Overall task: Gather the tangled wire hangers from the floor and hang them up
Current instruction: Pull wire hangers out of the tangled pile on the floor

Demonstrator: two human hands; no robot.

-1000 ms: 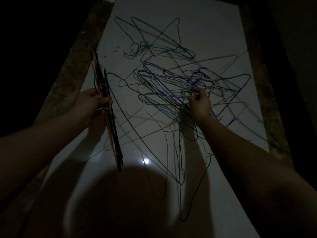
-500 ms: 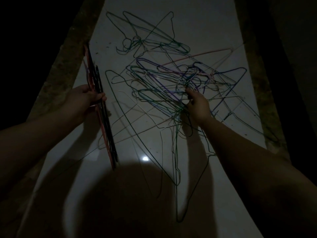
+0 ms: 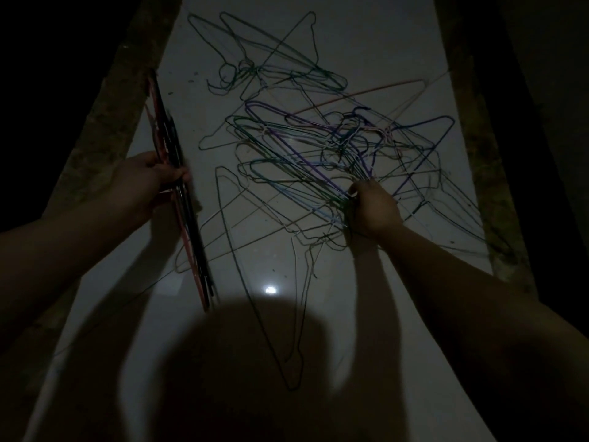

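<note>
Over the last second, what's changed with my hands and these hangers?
Your right hand drew back toward you from the hooks in the middle of the tangled hangers and now grips several wires at the pile's near side. Your left hand holds the gathered bundle as before; the pile itself looks much the same.

In dim light my left hand (image 3: pixel 149 180) grips a flat bundle of red and black wire hangers (image 3: pixel 178 193) upright, while my right hand (image 3: pixel 373 208) pinches wires in a tangled multicoloured hanger heap (image 3: pixel 318 148) on the white tiled floor (image 3: pixel 366 43).
</note>
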